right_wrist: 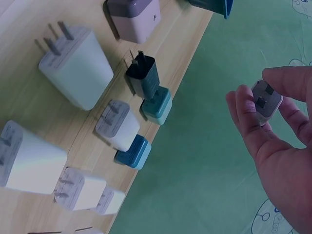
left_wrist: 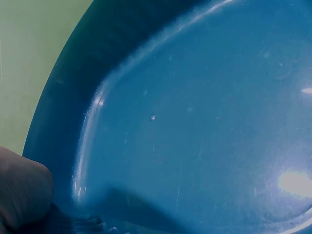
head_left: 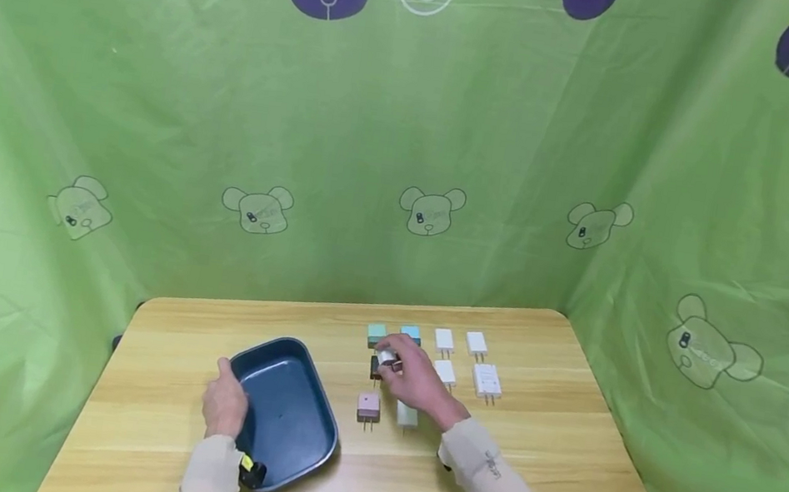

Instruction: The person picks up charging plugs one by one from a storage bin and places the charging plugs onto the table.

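Note:
My left hand (head_left: 225,403) grips the left rim of a dark blue plastic basin (head_left: 287,416); its thumb (left_wrist: 24,190) shows at the rim in the left wrist view. Bare floor fills what is visible inside the basin. Above the table, my right hand (head_left: 414,375) pinches a small white plug charger (right_wrist: 266,101) between thumb and fingers, its prongs facing the wrist camera. Below and around that hand lie a black charger (right_wrist: 143,75), a green charger (head_left: 376,334), a blue charger (head_left: 411,333) and a white charger (right_wrist: 117,125), which the hand hides in the head view.
Nearer me lie a pink charger (head_left: 368,407) and a pale charger (head_left: 406,416), partly behind the right hand. Several white chargers, one of them larger (head_left: 487,381), lie to the right. Green curtain (head_left: 362,258) hangs behind the wooden table (head_left: 520,482).

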The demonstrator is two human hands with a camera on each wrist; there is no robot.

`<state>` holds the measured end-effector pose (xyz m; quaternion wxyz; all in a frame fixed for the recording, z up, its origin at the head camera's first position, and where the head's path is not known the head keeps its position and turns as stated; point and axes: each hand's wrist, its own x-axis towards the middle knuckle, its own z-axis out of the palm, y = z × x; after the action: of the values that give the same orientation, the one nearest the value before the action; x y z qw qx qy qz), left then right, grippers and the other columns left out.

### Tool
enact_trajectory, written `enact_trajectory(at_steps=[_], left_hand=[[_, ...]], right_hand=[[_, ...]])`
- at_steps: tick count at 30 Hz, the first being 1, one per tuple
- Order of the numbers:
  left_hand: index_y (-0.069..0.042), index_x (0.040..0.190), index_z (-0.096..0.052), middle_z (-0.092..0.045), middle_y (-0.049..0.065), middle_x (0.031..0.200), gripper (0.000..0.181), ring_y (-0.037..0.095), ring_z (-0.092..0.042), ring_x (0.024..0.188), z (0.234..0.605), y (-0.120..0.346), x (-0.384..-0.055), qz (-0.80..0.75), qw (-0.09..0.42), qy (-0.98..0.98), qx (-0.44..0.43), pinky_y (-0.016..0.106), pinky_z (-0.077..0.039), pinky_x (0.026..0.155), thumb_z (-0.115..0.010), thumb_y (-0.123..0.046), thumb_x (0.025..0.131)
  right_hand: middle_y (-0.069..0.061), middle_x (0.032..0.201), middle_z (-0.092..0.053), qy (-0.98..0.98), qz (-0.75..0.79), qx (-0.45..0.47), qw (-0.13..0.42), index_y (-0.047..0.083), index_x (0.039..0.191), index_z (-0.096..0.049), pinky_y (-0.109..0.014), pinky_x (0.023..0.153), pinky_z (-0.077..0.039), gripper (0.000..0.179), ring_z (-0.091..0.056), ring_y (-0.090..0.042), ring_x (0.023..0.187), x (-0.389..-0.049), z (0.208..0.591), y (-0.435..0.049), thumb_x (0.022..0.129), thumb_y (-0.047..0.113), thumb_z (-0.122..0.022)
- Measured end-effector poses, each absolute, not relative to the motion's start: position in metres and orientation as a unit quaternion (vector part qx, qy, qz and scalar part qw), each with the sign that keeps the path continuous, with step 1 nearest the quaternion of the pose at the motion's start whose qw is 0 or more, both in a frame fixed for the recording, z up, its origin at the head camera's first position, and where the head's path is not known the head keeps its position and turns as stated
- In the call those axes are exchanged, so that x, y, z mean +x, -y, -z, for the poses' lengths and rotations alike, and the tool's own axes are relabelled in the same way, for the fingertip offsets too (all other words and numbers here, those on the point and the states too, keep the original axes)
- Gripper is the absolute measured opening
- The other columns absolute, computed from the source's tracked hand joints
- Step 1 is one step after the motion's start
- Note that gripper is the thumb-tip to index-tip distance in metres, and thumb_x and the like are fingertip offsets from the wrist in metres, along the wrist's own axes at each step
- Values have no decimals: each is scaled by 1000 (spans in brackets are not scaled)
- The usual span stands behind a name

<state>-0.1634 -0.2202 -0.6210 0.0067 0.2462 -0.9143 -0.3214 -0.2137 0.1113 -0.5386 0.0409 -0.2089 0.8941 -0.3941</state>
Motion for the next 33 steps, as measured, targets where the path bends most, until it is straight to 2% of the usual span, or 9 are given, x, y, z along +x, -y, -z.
enact_trajectory(at_steps=[5,8,14,22,26,33], left_hand=[[0,129,-34,-64,32,86,44,39,-63,68,622,220,-163,320,12,915,246,39,-45,51,-56,1,91],[0,129,-34,-64,31,85,43,38,-62,66,622,220,-163,322,10,915,245,38,-44,51,-55,1,91],[0,131,-33,-63,31,86,43,37,-62,67,621,220,-162,326,6,914,243,37,-44,51,-53,1,93],[-1,132,-33,-64,31,87,44,37,-62,68,620,220,-163,324,5,914,247,38,-45,53,-53,1,93],[0,132,-33,-64,33,89,45,38,-63,69,618,219,-165,320,4,916,244,41,-47,54,-54,2,92],[-1,132,-33,-64,34,89,46,39,-64,70,620,219,-163,323,5,913,250,41,-47,54,-55,1,92]], right_hand=[[-6,125,-62,-895,398,-197,37,13,123,-62,-28,88,-58,34,-64,-16,100,-213,540,-119,91,5,-69],[-7,125,-62,-894,403,-191,34,10,123,-62,-27,86,-59,34,-64,-16,97,-213,543,-125,90,4,-69],[-7,129,-61,-894,415,-167,35,14,120,-63,-23,84,-58,33,-65,-16,97,-211,550,-139,89,4,-70],[-8,133,-59,-898,415,-139,36,13,124,-62,-26,87,-58,37,-65,-17,97,-209,555,-161,88,5,-70],[-9,130,-60,-904,405,-136,18,10,124,-63,-31,88,-59,36,-66,-20,99,-209,557,-172,88,4,-69],[-13,123,-62,-902,411,-134,-7,10,118,-63,-26,79,-58,30,-66,-17,92,-208,560,-190,89,3,-69]])
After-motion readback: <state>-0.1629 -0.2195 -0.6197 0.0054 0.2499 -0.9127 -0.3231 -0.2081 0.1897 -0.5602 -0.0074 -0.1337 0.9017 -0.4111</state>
